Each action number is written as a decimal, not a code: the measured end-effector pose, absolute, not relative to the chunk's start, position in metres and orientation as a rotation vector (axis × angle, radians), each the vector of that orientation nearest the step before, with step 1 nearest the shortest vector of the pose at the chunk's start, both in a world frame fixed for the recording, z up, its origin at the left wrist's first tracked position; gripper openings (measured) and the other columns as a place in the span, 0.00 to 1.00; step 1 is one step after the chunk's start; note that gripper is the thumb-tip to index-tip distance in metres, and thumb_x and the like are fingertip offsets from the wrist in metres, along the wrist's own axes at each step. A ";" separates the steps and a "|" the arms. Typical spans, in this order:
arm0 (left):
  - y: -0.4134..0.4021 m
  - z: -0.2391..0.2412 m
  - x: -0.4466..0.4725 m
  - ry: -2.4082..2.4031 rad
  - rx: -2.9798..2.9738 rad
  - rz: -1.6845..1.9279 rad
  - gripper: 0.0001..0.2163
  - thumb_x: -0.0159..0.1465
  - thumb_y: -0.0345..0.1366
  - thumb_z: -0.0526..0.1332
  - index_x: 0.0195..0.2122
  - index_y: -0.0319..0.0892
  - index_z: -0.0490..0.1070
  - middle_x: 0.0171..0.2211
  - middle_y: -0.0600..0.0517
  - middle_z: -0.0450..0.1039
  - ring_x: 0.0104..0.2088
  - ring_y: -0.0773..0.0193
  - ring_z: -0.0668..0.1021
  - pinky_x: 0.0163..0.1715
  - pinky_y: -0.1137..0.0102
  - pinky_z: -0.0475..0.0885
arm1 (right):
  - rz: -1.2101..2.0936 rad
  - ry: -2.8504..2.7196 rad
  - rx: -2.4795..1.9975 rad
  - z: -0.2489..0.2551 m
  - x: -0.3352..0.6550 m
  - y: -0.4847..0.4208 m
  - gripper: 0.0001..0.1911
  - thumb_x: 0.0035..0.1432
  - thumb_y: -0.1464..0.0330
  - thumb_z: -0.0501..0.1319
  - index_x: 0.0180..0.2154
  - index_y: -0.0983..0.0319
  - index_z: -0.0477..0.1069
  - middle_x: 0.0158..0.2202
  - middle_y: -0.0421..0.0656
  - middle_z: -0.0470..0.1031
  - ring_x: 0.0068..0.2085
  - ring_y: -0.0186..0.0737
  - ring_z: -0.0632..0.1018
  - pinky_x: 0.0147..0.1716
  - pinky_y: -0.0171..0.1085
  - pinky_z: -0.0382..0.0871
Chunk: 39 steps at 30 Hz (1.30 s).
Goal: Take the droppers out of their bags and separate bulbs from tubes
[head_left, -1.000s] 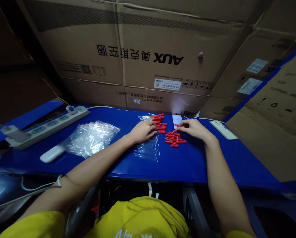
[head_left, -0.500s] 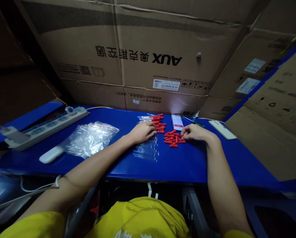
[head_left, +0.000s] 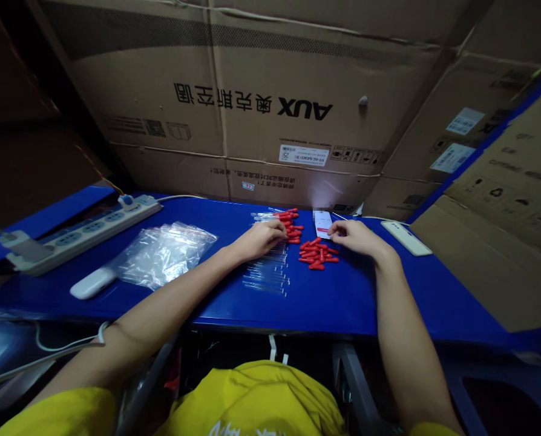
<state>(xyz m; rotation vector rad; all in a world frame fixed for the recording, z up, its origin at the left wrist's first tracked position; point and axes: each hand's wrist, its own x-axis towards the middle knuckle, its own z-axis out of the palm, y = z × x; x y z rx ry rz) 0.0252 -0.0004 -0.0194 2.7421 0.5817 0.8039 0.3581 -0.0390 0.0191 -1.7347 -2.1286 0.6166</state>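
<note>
My left hand point(head_left: 267, 237) rests over a row of thin clear rods point(head_left: 268, 278), its fingers pressed together. Its fingertips lie beside the stacked red handle-shaped pieces point(head_left: 293, 231) fitted at the right ends of the upper rods. Whatever those fingers hold is hidden. Just beyond a loose pile of small red handle-shaped pieces point(head_left: 318, 254), my right hand point(head_left: 356, 235) is raised with its fingers curled in a pinch. Anything in that pinch is too small to name. A white printed card point(head_left: 322, 222) with a red strip lies beside the right fingertips.
Clear plastic bags point(head_left: 166, 254) lie at left over a white rounded device point(head_left: 93, 283). A power strip point(head_left: 93, 230) runs along the far left of the blue table point(head_left: 334, 309). A pale phone point(head_left: 406, 237) lies at right. Cardboard point(head_left: 252, 60) walls the back.
My right hand has lifted slightly away from the loose red pile, toward the card. My left hand has shifted a little toward the stacked red pieces.
</note>
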 end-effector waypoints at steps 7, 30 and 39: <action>-0.010 -0.004 0.024 0.627 2.499 1.140 0.08 0.72 0.33 0.60 0.49 0.42 0.77 0.47 0.45 0.84 0.48 0.60 0.85 0.51 0.61 0.80 | 0.195 -2.114 -1.473 0.023 0.308 -0.043 0.14 0.69 0.61 0.60 0.48 0.60 0.79 0.36 0.45 0.82 0.36 0.43 0.78 0.40 0.38 0.66; -0.019 0.001 0.028 0.689 2.561 0.838 0.20 0.80 0.47 0.48 0.45 0.41 0.75 0.39 0.45 0.81 0.39 0.56 0.81 0.43 0.63 0.75 | 0.584 -1.848 -1.080 0.000 0.242 -0.051 0.21 0.67 0.54 0.63 0.55 0.56 0.67 0.43 0.45 0.80 0.39 0.45 0.81 0.41 0.43 0.76; -0.014 0.004 0.020 1.035 2.788 0.780 0.21 0.80 0.45 0.46 0.47 0.40 0.76 0.39 0.44 0.83 0.38 0.55 0.83 0.38 0.66 0.71 | -0.528 -2.193 -1.208 0.015 0.237 -0.065 0.22 0.73 0.66 0.55 0.65 0.58 0.68 0.61 0.54 0.74 0.62 0.60 0.70 0.66 0.60 0.57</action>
